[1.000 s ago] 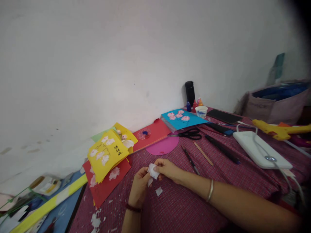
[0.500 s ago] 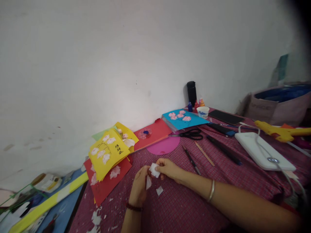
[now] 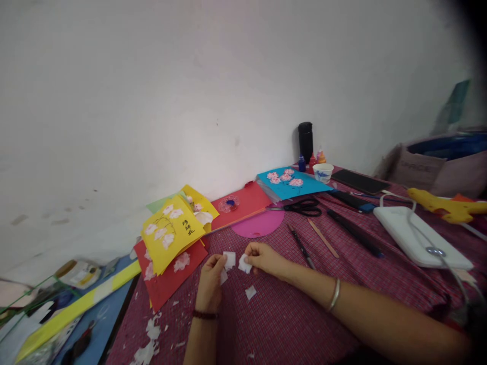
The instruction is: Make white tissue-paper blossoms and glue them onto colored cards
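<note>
I have both hands on my feed, on the near side of the magenta disc (image 3: 261, 225), which lies on the checked tablecloth (image 3: 285, 324). The left hand (image 3: 208, 281), nearer me than the disc and off to its left, pinches small white paper squares (image 3: 230, 259) between thumb and fingers; one sticks out at the top, another shows lower down, and I can't tell how many it holds. The right hand (image 3: 268, 259), straight in front of the disc, grasps a crumpled white piece (image 3: 244, 263) in its fingertips. A narrow gap parts the two hands' papers, just nearer me than the disc. A loose white square (image 3: 250, 292) lies on the cloth, further toward me from the disc.

Left of the disc I see yellow cards (image 3: 175, 238) with pale blossoms, overlapping a red card (image 3: 163, 289); torn white scraps (image 3: 152, 332) lie nearer me on that side. Behind the disc is a red sheet (image 3: 253, 197) carrying a clear dish (image 3: 229, 204) with dark blue in it. Black-handled scissors (image 3: 304, 207) lie at the disc's right edge. To its right, nearer me, are a dark pen-like tool (image 3: 302, 247) and a flat wooden stick (image 3: 323, 238).
</note>
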Motion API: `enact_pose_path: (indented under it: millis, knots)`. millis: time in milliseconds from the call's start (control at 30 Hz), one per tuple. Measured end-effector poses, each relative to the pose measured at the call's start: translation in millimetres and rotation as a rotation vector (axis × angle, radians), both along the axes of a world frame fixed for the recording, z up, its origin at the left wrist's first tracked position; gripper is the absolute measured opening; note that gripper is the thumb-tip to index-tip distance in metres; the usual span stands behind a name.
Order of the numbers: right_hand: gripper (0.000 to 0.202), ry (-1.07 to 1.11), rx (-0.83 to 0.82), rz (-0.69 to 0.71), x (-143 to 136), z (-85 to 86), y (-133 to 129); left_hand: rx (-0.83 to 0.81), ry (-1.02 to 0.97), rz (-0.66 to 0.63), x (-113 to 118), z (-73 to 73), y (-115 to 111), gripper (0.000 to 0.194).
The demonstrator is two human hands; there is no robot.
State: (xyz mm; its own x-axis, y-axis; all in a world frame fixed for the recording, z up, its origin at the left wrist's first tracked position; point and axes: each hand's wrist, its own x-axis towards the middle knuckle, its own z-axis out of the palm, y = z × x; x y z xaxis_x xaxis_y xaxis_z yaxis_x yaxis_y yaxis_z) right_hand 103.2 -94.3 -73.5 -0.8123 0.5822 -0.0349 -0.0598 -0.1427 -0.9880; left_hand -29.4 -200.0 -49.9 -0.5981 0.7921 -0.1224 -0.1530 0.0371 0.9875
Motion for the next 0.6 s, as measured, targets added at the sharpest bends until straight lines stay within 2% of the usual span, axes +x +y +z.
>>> enact_pose_path:
  millis: [100,333,433,500,600]
  knots:
    - [0.008,0.013,0.015,-0.031,3.2,5.0,3.1,-0.025,0.001,-0.022,-0.3,1.4,-0.8,0.038]
    - [0.01,-0.093,0.083,-0.034,-4.0,5.6,-4.3,-0.118,0.029,-0.15,27.8,-2.0,6.3,0.044]
    - [0.006,-0.151,0.133,-0.006,-4.7,10.2,-8.1,-0.109,0.073,-0.225,31.2,-0.4,5.1,0.04]
    - [0.009,-0.183,0.201,0.015,7.3,19.5,-4.6,-0.121,0.066,-0.224,27.6,-1.0,1.7,0.038]
    - [0.007,-0.215,0.386,0.019,52.3,40.9,13.6,-0.243,0.062,-0.106,16.5,-5.0,-6.3,0.041]
